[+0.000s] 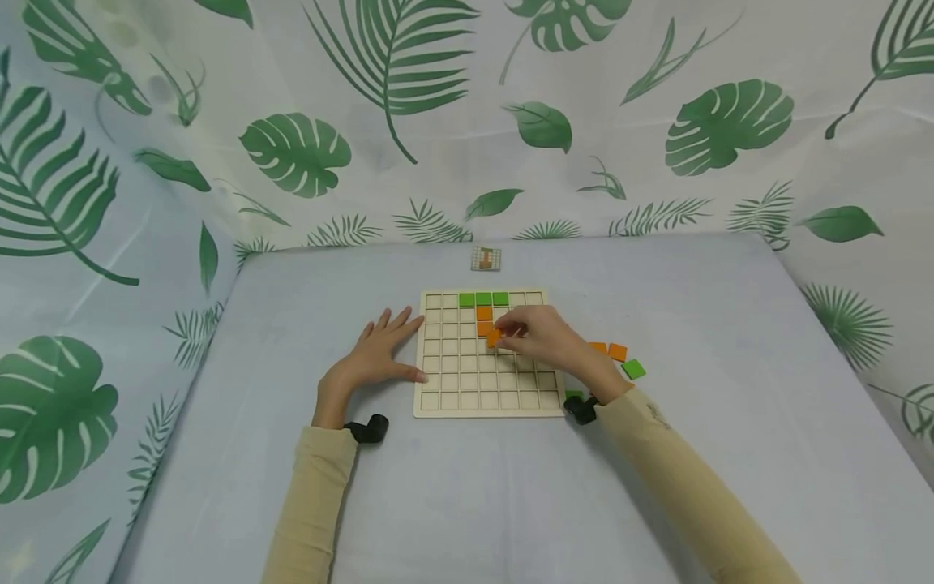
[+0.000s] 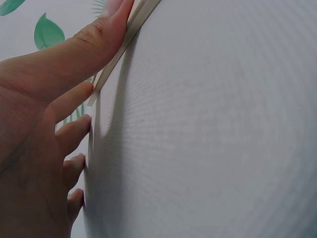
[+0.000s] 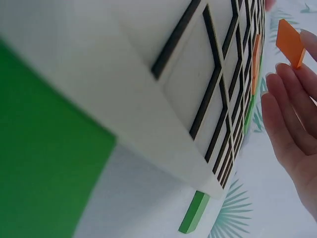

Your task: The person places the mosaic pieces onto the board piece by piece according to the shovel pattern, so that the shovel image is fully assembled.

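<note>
A pale wooden grid board [image 1: 452,386] lies flat on the table. Three green square tiles [image 1: 484,298] fill cells of its far row, and two orange tiles [image 1: 485,313] run down below the middle one. My right hand [image 1: 543,334] pinches another orange tile [image 1: 493,338] between thumb and fingertips, over the cells just below that column. In the right wrist view this orange tile [image 3: 290,43] is tilted and apart from the board. My left hand [image 1: 374,354] has its fingers spread, the thumb and a finger at the board's left edge; the left wrist view shows the thumb against that edge [image 2: 131,32].
A small pattern card [image 1: 486,259] lies beyond the board. Right of the board are loose tiles, among them an orange one [image 1: 617,352] and a green one [image 1: 633,369], some partly behind the right arm. Leaf-printed cloth [image 1: 438,122] walls the table's back and sides.
</note>
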### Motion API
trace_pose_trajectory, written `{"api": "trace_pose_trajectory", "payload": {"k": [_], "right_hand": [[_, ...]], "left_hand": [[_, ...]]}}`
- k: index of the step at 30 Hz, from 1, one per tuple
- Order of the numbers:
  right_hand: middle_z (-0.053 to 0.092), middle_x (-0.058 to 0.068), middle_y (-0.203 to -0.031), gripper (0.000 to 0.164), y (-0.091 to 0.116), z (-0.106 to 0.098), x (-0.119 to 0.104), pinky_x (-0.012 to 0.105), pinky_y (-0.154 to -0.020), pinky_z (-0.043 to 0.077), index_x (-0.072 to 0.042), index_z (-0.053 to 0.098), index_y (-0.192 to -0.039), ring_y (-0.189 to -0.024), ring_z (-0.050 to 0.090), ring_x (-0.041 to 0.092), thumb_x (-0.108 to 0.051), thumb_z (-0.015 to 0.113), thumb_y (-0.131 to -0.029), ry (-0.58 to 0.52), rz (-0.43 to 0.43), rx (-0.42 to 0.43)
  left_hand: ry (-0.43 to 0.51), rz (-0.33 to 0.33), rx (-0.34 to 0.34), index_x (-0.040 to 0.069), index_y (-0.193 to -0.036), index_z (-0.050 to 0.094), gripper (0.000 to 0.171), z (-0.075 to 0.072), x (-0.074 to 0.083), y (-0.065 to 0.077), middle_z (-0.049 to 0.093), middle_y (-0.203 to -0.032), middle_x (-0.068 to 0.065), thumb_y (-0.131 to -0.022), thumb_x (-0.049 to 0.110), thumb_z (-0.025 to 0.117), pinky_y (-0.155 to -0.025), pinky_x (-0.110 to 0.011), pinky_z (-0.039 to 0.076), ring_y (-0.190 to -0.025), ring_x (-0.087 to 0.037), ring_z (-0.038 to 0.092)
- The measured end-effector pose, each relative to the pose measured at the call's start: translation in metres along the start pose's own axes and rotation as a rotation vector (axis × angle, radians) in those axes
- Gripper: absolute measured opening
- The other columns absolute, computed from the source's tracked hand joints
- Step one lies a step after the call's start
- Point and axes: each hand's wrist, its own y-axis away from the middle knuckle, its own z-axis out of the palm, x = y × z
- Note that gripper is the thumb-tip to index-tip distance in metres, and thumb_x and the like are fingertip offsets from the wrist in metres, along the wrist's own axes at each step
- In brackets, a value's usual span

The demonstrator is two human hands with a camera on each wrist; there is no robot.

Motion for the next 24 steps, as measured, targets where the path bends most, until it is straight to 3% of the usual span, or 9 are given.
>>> {"api": "trace_pose_trajectory", "payload": {"k": [11,24], "right_hand": [[0.076,0.012,-0.103,0.027,-0.014,0.007,-0.003,0.036,-0.082,0.06,0.003,0.075,-0.114,-0.09,0.069,0.022,-0.012,0.077,-0.092,0.039,-0.008,-0.05],[0.076,0.012,-0.107,0.025,-0.021,0.014,-0.004,0.039,-0.089,0.061,0.0,0.076,-0.113,-0.1,0.072,0.025,-0.014,0.078,-0.092,0.096,-0.003,-0.078]], "left_hand": [[-0.005,-0.005,0.003,0.02,-0.166,0.022,0.109,0.001,-0.002,-0.002,0.006,-0.174,-0.008,-0.081,0.048,0.085,-0.129,-0.056,-0.007,-0.16,-0.035,-0.009],[-0.004,-0.007,0.003,0.021,-0.166,0.022,0.109,0.001,-0.004,-0.003,0.006,-0.174,-0.007,-0.081,0.047,0.085,-0.129,-0.056,-0.007,-0.16,-0.035,-0.009]]}}
